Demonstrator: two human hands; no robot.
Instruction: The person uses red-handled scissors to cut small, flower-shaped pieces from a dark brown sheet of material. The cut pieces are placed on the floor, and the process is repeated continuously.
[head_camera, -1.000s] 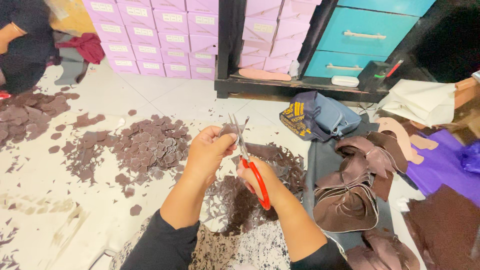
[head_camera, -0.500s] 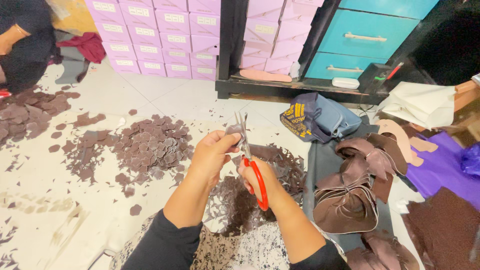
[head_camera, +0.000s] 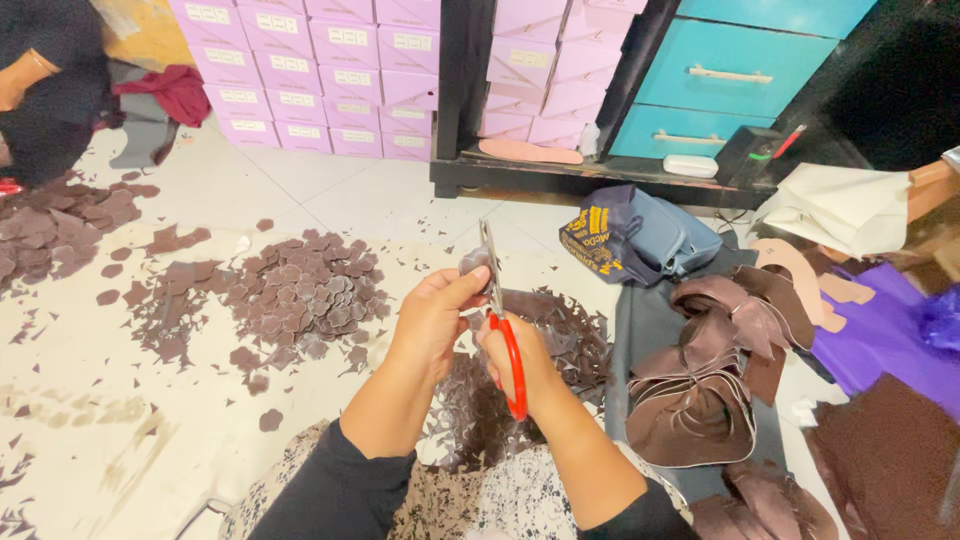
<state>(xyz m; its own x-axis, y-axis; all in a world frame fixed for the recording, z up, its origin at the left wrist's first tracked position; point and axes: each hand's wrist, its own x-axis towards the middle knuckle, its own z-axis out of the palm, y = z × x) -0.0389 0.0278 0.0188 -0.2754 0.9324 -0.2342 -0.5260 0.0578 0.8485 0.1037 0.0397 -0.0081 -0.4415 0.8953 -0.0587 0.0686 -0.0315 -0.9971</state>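
On a pale tiled floor (head_camera: 330, 195) littered with brown cut pieces (head_camera: 305, 290), stacked lilac boxes (head_camera: 330, 70) and a teal drawer cabinet (head_camera: 740, 75) are seen at the back. Red-handled scissors (head_camera: 503, 330) are gripped by the right hand (head_camera: 520, 360), fingers closed through the loops, blades pointed up and away, long axis near vertical. A small brown scrap (head_camera: 474, 262) is pinched at the blades by the left hand (head_camera: 437, 315). Compared with half a second ago, hardly anything has shifted
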